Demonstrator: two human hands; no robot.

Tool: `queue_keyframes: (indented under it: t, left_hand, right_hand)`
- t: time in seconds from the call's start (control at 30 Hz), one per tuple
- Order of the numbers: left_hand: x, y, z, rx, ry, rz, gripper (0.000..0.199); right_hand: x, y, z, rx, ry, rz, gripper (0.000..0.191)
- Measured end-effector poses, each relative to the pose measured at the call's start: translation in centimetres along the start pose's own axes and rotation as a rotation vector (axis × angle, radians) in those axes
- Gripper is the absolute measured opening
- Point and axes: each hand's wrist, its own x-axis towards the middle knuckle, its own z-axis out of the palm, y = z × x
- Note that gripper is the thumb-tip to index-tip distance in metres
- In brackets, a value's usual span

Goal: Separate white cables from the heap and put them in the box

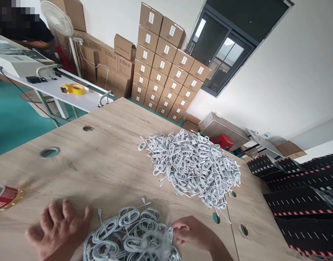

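Observation:
On the wooden table (106,159) lie two heaps of coiled white cables. The big pile (192,165) sits in the middle right. A smaller pile (130,232) lies at the near edge between my hands. My left hand (56,230) rests flat on the table, fingers spread, just left of the smaller pile and holding nothing. My right hand (192,230) is at the right edge of that pile, its fingers curled at the cables; whether it grips one I cannot tell.
A red-labelled can (4,197) lies at the table's left edge. Round cable holes (49,152) pierce the tabletop. Stacked cardboard boxes (166,61) line the back wall. A white bench with yellow tape (74,88), a fan (57,18), and a person (25,29) are at the far left. Black trays (305,195) stand right.

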Motion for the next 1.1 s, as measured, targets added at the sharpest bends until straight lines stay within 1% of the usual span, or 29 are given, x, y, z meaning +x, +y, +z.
queue_keyframes:
  t: [0.03,0.07,0.1,0.2,0.23,0.27,0.3,0.33,0.4,0.47,0.5,0.53,0.6,0.63,0.67,0.7,0.73,0.8,0.87,0.97,1.03,1.07,1.1]
  left_hand:
    - [0.0,-0.1,0.2,0.004,0.043,-0.002,0.085]
    - [0.0,-0.2,0.3,0.019,0.082,-0.004,0.084]
    - [0.0,-0.2,0.4,0.030,0.104,-0.002,0.084]
    - [0.1,-0.5,0.7,0.043,0.113,0.013,0.083]
    - [0.3,-0.7,0.8,0.037,0.117,0.020,0.082]
    - [0.4,-0.9,0.9,0.026,0.118,0.028,0.082]
    - [0.5,-1.1,1.1,0.013,0.116,0.034,0.081]
    - [0.6,-1.4,1.2,0.002,0.108,0.037,0.081]
    - [0.8,-1.8,1.7,-0.012,0.080,0.037,0.081]
    - [0.7,-2.1,2.0,-0.016,0.055,0.027,0.081]
    - [0.7,-2.1,2.1,-0.019,0.043,0.024,0.080]
    - [0.6,-2.1,2.1,-0.023,0.036,0.020,0.080]
    - [0.5,-1.9,2.1,-0.026,0.030,0.010,0.081]
    - [0.4,-1.8,2.0,-0.023,0.033,0.010,0.081]
    - [0.4,-1.7,1.9,-0.020,0.038,0.012,0.082]
    - [0.4,-1.7,1.8,-0.017,0.046,0.016,0.082]
    - [0.4,-1.6,1.7,-0.017,0.054,0.026,0.082]
    - [0.6,-1.6,1.6,-0.018,0.068,0.038,0.081]
    - [0.6,-1.7,1.6,-0.009,0.062,0.030,0.080]
    - [0.5,-1.8,1.7,0.006,0.046,0.027,0.079]
    - [0.3,-1.9,1.7,0.005,0.040,0.034,0.079]
    - [0.2,-2.0,1.8,-0.001,0.043,0.035,0.079]
    - [0.2,-2.0,1.9,-0.009,0.048,0.038,0.079]
  right_hand:
    - [1.2,-0.2,0.5,-0.106,-0.002,-0.013,0.047]
    - [2.8,-0.8,0.6,-0.190,0.075,-0.044,0.050]
    - [4.7,-1.7,0.4,-0.254,0.211,-0.079,0.053]
    - [10.9,-5.3,-1.3,-0.375,0.711,-0.142,0.063]
    - [12.7,-6.4,-2.1,-0.403,0.827,-0.135,0.064]
    - [14.1,-7.3,-2.8,-0.425,0.895,-0.113,0.061]
    - [15.1,-7.9,-3.5,-0.437,0.925,-0.087,0.057]
    - [15.6,-8.2,-4.2,-0.439,0.940,-0.063,0.050]
    - [15.6,-7.7,-5.3,-0.413,0.967,-0.060,0.042]
    - [14.8,-6.1,-5.5,-0.371,0.983,-0.130,0.042]
    - [14.2,-5.1,-5.2,-0.368,0.951,-0.177,0.043]
    - [13.7,-4.1,-4.7,-0.394,0.886,-0.227,0.042]
    - [13.0,-2.4,-2.8,-0.545,0.694,-0.311,0.031]
    - [12.8,-1.8,-1.6,-0.653,0.612,-0.329,0.024]
    - [12.8,-1.5,-0.4,-0.761,0.556,-0.325,0.017]
    - [12.9,-1.3,0.6,-0.855,0.531,-0.302,0.013]
    - [13.1,-1.3,1.4,-0.927,0.531,-0.271,0.014]
    - [13.5,-1.5,2.3,-0.991,0.565,-0.246,0.019]
    - [13.5,-1.7,2.2,-0.952,0.604,-0.306,0.021]
    - [12.2,-1.6,1.0,-0.732,0.694,-0.411,0.025]
    - [10.5,-1.8,0.2,-0.540,0.734,-0.381,0.035]
    - [9.3,-2.0,0.0,-0.452,0.724,-0.338,0.041]
    - [8.1,-2.3,-0.1,-0.378,0.684,-0.293,0.045]
